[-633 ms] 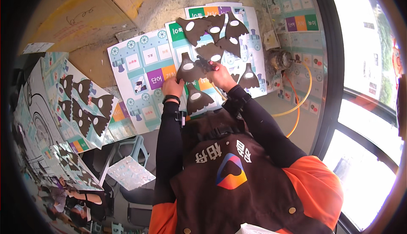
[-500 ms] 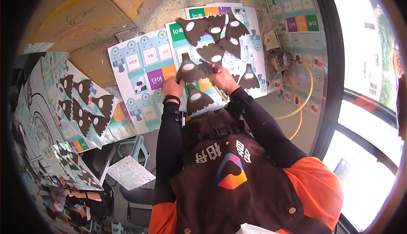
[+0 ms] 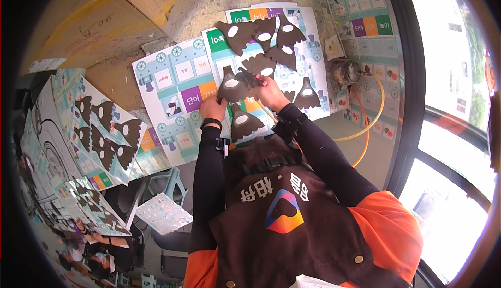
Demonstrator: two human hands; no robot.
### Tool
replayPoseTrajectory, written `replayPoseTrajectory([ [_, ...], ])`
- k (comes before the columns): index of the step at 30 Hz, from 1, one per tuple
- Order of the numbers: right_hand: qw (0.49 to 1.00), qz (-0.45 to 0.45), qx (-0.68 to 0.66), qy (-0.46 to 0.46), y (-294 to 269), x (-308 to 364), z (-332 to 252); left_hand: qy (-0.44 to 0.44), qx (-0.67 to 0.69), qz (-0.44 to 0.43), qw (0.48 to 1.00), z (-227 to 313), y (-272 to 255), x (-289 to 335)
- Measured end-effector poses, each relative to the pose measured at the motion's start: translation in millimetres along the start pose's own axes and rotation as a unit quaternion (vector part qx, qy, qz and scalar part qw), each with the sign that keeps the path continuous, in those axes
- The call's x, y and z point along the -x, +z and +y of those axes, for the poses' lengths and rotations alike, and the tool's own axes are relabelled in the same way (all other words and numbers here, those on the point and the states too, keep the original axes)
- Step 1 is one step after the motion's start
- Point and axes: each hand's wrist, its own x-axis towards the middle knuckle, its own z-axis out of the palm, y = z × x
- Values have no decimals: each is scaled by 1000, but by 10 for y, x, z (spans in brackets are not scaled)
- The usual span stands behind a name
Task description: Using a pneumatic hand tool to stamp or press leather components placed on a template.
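My left hand [image 3: 213, 109] is closed at the lower left edge of a dark brown, fan-shaped piece [image 3: 228, 94] with a white oval and a scalloped edge. A dark, gun-shaped hand tool [image 3: 245, 76] with red parts is gripped in my right hand [image 3: 272, 95]. Its front end reaches over the right side of that piece, and a yellow hose trails from below the hand. Another brown piece [image 3: 242, 126] lies just below, nearer to me. Several like pieces [image 3: 240, 38] overlap on printed sheets [image 3: 215, 61] beyond my hands. One more piece [image 3: 307, 99] rests to the right.
Cardboard [image 3: 104, 22] covers the far left. At right stand a round metal fitting [image 3: 343, 74], an orange hose [image 3: 367, 126] and a dark window frame [image 3: 412, 95]. More sheets with brown pieces [image 3: 125, 131] lie left, near a pale stool [image 3: 175, 183]. People [image 3: 107, 254] are lower left.
My right hand has shifted slightly left and away from me, carrying the tool farther over the brown piece. My left hand stays in place.
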Motion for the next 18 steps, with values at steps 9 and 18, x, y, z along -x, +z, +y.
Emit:
replayPoseTrajectory([
  [9,995,-19,-70,69,-767,482,103,-30,-112,108,987,275,-204,110],
  [18,996,43,-12,77,-1043,168,109,264,-118,120,950,1211,163,-200],
])
